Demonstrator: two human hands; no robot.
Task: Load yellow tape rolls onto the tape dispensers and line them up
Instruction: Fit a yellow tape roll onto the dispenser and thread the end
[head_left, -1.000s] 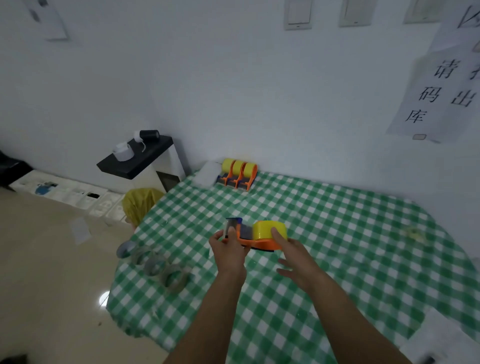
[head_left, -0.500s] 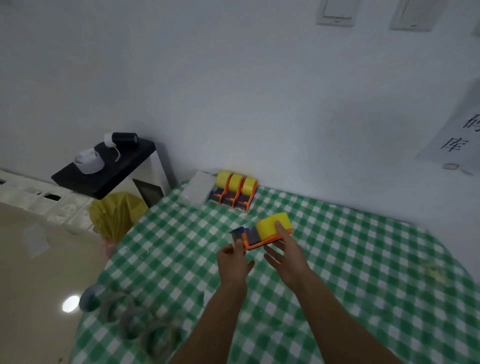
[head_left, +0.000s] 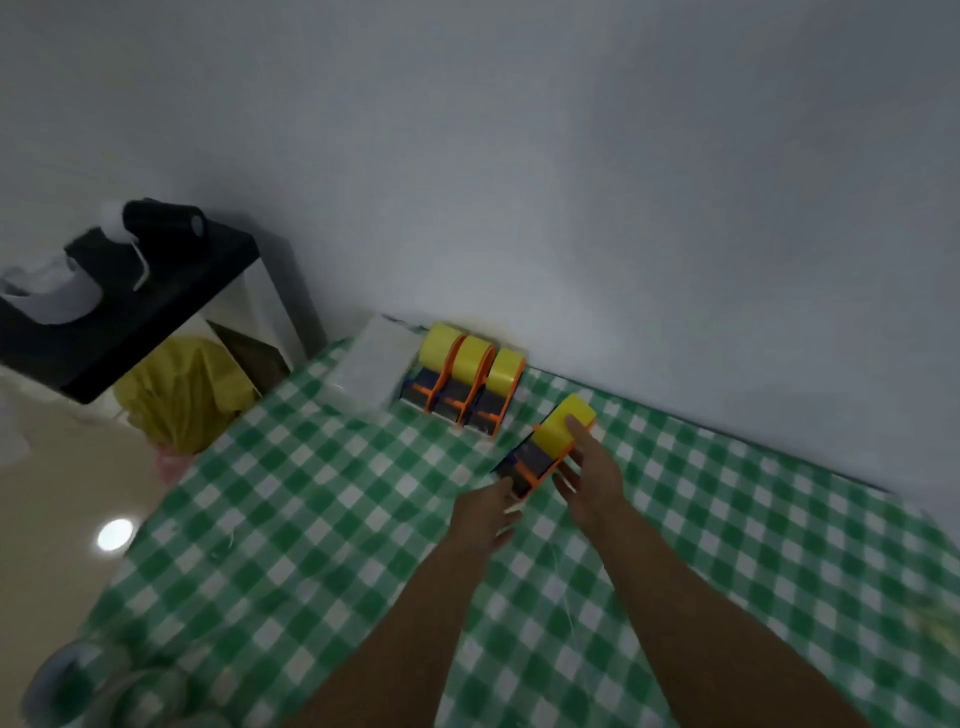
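Nearest, at the lower left edge of the green-checked tablecloth (head_left: 311, 519): blurred greyish rings (head_left: 78, 686), too smeared to make out. Further in, past mid-cloth, left hand (head_left: 485, 512) with thumb and curled fingers pinching the dark near end of an orange dispenser (head_left: 532, 462); right hand (head_left: 592, 478) gripping the far end, index finger laid over the yellow roll (head_left: 558, 426) seated there, other fingers curled at the orange side. Long axis slanting from near-left to far-right, roll end toward the wall (head_left: 571, 208), dark end toward the person; resting on the cloth or just above it, impossible to tell. Just beyond and to the left, apart from it: row of three loaded dispensers (head_left: 462, 384) packed side by side, rolls at the wall end. Touching the row's left side, a white packet (head_left: 371, 366). Off the table's far left: yellow bag (head_left: 182, 389) under a black-topped stand (head_left: 130, 317) bearing a black roller (head_left: 161, 221) and a white tape roll (head_left: 52, 296).
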